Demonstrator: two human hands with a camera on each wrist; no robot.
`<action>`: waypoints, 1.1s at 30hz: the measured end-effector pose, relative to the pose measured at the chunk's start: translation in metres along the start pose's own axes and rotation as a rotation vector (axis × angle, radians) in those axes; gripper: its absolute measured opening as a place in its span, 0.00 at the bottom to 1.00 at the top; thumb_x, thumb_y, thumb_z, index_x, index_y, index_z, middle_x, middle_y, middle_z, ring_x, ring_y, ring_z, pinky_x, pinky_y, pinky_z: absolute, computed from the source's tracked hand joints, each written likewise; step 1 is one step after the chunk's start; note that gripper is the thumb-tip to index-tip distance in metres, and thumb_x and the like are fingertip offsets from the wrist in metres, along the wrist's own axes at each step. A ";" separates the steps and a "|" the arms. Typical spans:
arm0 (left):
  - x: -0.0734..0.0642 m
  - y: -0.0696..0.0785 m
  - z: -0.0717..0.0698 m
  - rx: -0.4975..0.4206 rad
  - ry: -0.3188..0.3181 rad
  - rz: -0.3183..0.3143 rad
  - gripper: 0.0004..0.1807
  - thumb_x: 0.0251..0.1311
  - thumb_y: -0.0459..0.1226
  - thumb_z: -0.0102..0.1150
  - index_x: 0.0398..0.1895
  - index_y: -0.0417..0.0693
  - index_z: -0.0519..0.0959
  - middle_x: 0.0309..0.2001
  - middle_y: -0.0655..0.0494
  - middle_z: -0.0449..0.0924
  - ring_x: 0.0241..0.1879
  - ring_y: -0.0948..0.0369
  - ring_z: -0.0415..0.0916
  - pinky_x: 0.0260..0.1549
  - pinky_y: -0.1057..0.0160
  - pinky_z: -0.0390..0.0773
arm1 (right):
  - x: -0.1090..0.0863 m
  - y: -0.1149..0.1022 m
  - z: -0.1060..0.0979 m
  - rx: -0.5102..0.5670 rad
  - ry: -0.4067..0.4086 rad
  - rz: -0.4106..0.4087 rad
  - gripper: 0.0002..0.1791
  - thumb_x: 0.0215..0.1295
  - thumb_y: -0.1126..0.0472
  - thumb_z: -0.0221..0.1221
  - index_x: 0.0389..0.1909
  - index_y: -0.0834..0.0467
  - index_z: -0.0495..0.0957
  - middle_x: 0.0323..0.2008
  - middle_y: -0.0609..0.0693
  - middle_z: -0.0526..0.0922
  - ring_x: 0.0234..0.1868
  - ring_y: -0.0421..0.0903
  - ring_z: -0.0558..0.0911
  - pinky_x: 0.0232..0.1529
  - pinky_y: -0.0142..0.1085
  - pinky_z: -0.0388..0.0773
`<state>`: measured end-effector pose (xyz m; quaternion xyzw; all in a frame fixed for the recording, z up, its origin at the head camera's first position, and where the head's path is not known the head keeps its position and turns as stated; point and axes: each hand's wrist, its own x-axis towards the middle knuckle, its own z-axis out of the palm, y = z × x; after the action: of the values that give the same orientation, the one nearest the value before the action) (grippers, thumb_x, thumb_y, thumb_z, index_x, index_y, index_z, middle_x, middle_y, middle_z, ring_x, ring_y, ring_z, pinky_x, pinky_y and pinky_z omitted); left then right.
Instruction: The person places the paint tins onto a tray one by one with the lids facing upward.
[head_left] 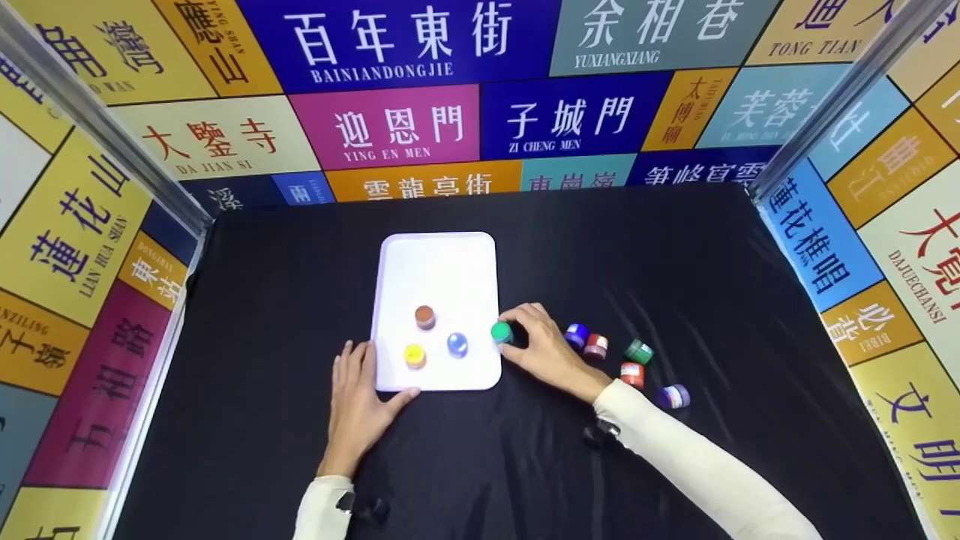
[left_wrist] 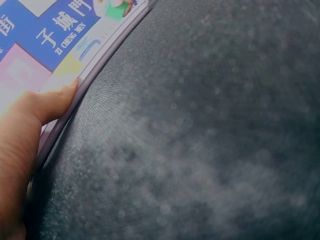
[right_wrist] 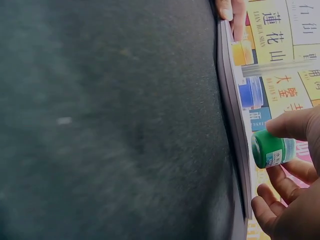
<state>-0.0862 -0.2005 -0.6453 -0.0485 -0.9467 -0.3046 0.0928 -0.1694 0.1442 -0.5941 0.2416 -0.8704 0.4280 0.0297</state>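
My right hand [head_left: 541, 339] pinches a small green paint jar [head_left: 501, 332] between thumb and fingers, at the right edge of a white rounded-corner tray [head_left: 435, 270]. The right wrist view shows the printed label on this green jar [right_wrist: 270, 150] facing out. My left hand [head_left: 358, 401] lies at the tray's lower left corner, fingers straight along the left side. Its thumb [left_wrist: 57, 102] rests against the near edge in the left wrist view. A brown jar [head_left: 424, 317], a yellow jar [head_left: 415, 356] and a blue jar [head_left: 457, 345] stand on the tray.
Right of the tray, partly behind my right hand, several jars lie on the black cloth [head_left: 270, 315]: blue [head_left: 576, 335], dark red [head_left: 595, 346], dark green [head_left: 639, 351], orange-red [head_left: 632, 373] and purple [head_left: 673, 396]. Colourful sign-printed walls [head_left: 405, 120] enclose the table.
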 end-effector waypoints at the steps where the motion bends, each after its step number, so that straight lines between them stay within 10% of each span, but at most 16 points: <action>1: 0.000 0.000 0.000 -0.001 0.003 0.003 0.63 0.55 0.60 0.82 0.84 0.34 0.62 0.81 0.33 0.63 0.87 0.36 0.46 0.86 0.37 0.41 | 0.003 0.000 0.001 0.001 0.002 -0.006 0.20 0.62 0.66 0.77 0.55 0.60 0.85 0.51 0.51 0.86 0.57 0.52 0.79 0.64 0.46 0.79; 33: 0.001 0.001 -0.004 -0.013 -0.035 -0.060 0.67 0.54 0.62 0.82 0.87 0.37 0.58 0.85 0.37 0.61 0.87 0.40 0.49 0.85 0.40 0.46 | 0.049 0.004 0.043 0.004 0.002 -0.093 0.21 0.61 0.68 0.78 0.54 0.63 0.86 0.53 0.56 0.85 0.59 0.54 0.77 0.64 0.46 0.77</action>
<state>-0.0867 -0.2019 -0.6409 -0.0260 -0.9471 -0.3127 0.0667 -0.2076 0.0945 -0.6117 0.2813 -0.8574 0.4280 0.0502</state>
